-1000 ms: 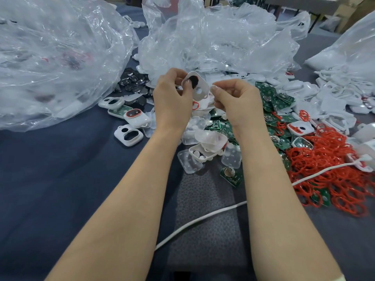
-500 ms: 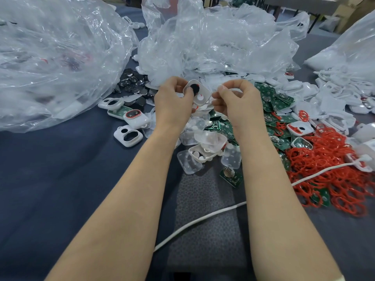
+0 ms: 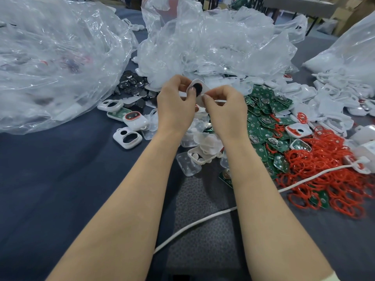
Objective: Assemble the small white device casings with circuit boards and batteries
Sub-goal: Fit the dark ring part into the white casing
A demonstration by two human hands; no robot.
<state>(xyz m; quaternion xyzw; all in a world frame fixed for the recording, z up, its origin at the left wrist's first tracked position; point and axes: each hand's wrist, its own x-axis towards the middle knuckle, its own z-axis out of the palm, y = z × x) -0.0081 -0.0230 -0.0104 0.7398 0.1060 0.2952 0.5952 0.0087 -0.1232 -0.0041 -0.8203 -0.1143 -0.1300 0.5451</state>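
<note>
Dark blue table (image 3: 50,179) looking pretty messy, left hand (image 3: 174,106) and right hand (image 3: 227,110) pinching a small white casing (image 3: 199,87) between curled fingers (image 3: 190,92), holding it up mid-table, green boards (image 3: 263,118) and red rings (image 3: 324,179) lying right, plastic bags (image 3: 50,57) sitting far back.

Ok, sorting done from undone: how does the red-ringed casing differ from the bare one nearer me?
The red-ringed casing has its oval opening edged in red and filled; the bare casing has two empty holes. The first looks like a closed body; the second is only a frame. Both are white.
</note>
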